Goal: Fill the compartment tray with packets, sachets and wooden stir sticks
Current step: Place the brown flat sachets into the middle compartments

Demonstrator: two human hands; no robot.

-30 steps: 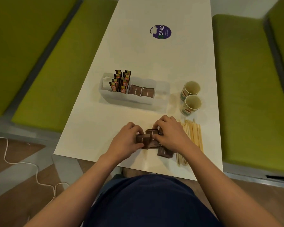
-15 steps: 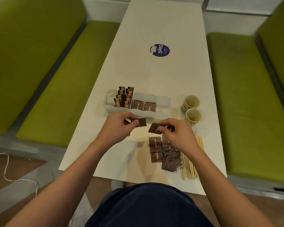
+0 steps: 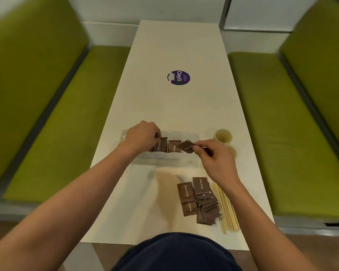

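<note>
Hands since half a second ago: left hand [image 3: 142, 136] and right hand [image 3: 216, 161] have both gone forward from above the loose pile to the compartment tray [image 3: 160, 157], each bringing one brown packet.
Left hand: fingers curl down over the top edge of the left packet [image 3: 160, 147], which stands almost upright at the left end of the middle compartment. I cannot tell whether it is seated yet.
Right hand: thumb and forefinger pinch a corner of the right packet [image 3: 186, 148], held tilted on its point just above the right end of the same compartment.
Seated packet [image 3: 174, 147]: upright between the two held ones.
Tray: translucent and blurred, with its left compartment hidden behind the left hand.
Step in hand: probably slotting both packets into that row.
Doing it well: square the right packet to the row first, lower each one edge-first beside its neighbour, and release only once the bottom edge rests.
Still to load: loose packets [image 3: 199, 200] lie fanned near the table's front edge, with wooden stir sticks [image 3: 227, 210] just beside them.
Watch: paper cups [image 3: 223, 136] stand near the right hand, so keep that wrist low and inward.
</note>
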